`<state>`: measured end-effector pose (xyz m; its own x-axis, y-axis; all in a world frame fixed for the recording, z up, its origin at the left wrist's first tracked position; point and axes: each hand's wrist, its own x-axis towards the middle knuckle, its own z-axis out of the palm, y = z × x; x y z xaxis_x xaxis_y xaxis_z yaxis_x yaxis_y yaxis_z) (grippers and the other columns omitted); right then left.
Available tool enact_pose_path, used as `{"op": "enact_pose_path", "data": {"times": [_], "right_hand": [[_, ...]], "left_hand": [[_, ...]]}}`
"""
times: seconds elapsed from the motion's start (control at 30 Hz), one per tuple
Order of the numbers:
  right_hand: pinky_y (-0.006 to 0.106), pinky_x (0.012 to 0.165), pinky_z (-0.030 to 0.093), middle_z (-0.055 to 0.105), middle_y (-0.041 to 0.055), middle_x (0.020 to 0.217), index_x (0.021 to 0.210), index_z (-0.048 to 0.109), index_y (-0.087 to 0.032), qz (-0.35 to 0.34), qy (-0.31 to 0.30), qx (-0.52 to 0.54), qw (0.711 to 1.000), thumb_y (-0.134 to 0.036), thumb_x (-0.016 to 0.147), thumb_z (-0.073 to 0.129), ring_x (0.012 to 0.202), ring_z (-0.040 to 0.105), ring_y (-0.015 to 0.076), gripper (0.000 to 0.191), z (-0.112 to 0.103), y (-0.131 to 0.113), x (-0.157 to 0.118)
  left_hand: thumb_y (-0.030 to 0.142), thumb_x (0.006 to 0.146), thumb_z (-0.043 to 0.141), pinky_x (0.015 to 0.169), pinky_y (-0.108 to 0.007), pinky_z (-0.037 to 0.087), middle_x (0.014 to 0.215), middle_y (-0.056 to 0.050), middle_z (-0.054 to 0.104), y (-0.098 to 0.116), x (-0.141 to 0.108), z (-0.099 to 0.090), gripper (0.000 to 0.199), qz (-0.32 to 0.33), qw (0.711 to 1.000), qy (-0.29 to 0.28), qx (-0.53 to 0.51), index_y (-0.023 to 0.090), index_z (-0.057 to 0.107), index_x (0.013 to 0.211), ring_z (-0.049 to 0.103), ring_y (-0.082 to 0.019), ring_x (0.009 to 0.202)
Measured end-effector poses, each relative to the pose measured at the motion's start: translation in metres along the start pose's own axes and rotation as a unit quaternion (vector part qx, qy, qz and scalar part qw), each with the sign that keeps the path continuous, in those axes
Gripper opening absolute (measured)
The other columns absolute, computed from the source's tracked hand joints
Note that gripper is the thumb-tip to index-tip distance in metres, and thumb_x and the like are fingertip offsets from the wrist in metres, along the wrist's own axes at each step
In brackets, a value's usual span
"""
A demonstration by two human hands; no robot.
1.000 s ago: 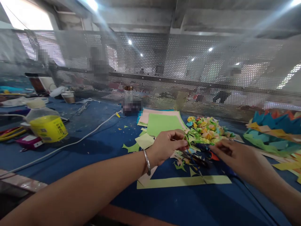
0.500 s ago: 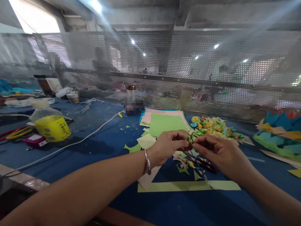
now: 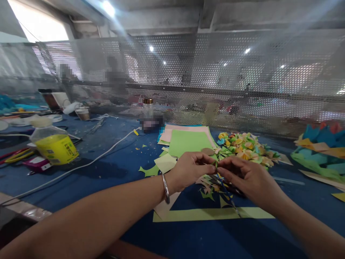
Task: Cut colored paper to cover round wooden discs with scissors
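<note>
With left hand and right hand, pinching a green paper bit near the folded-paper heap, can't see all of that past the right one, got scraps and a pale strip below

Matt paper is used in the green sheet and folded pieces; the bracelet is made of glossy metal, the bottle of clear plastic.

left hand: pinching | right hand: pinching | fingertips: nearly meeting | left forearm, right forearm: slanting inward
</note>
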<state>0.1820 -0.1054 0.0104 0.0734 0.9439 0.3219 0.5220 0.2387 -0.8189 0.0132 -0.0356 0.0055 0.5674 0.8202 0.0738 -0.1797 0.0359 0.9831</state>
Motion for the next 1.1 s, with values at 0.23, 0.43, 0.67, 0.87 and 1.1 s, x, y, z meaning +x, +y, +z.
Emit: {"op": "enact_pose_path", "data": {"times": [0.23,0.43,0.67,0.87,1.1], "right_hand": [[0.025,0.043,0.035,0.061,-0.0019,0.061,0.092,0.07,-0.023,0.001,-0.073,-0.015,0.997,-0.052,0.088,0.063,0.046,0.047,0.0128,0.031,-0.008,0.012,0.004],[0.026,0.047,0.04,0.065,0.0005,0.069,0.097,0.069,-0.022,-0.041,-0.085,-0.068,0.993,-0.051,0.094,0.056,0.053,0.054,0.0145,0.031,-0.014,0.018,0.006],[0.025,0.048,0.041,0.063,0.0001,0.068,0.092,0.066,-0.022,-0.066,-0.081,-0.084,0.991,-0.046,0.094,0.056,0.055,0.056,0.0145,0.026,-0.014,0.018,0.006],[0.024,0.041,0.035,0.058,-0.0021,0.062,0.09,0.065,-0.022,-0.051,-0.081,-0.054,0.994,-0.046,0.095,0.055,0.047,0.047,0.0116,0.027,-0.015,0.018,0.004],[0.024,0.045,0.04,0.062,0.0005,0.065,0.095,0.069,-0.021,-0.058,-0.065,-0.066,0.994,-0.051,0.094,0.056,0.054,0.055,0.0142,0.033,-0.015,0.007,-0.001]], "left_hand": [[0.013,0.068,0.081,0.079,-0.03,0.05,0.08,-0.002,0.07,-0.004,0.001,-0.004,0.022,0.013,0.998,-0.041,0.036,0.014,0.071,0.088,0.063,-0.013,0.074],[0.017,0.068,0.082,0.077,-0.029,0.051,0.079,-0.002,0.071,-0.007,0.002,-0.005,0.026,0.029,0.996,-0.044,0.077,0.013,0.073,0.092,0.064,-0.012,0.073],[0.028,0.068,0.086,0.078,-0.03,0.053,0.085,-0.004,0.076,-0.007,0.001,-0.005,0.032,0.03,0.996,-0.059,0.068,0.016,0.078,0.096,0.066,-0.014,0.075],[0.026,0.071,0.084,0.084,-0.029,0.052,0.093,-0.006,0.079,-0.003,0.001,-0.007,0.029,0.025,0.995,-0.071,0.068,0.017,0.08,0.098,0.068,-0.013,0.08],[0.023,0.075,0.081,0.086,-0.029,0.053,0.099,-0.008,0.079,0.001,-0.001,-0.008,0.03,0.028,0.993,-0.066,0.095,0.017,0.079,0.104,0.07,-0.015,0.085]]}}
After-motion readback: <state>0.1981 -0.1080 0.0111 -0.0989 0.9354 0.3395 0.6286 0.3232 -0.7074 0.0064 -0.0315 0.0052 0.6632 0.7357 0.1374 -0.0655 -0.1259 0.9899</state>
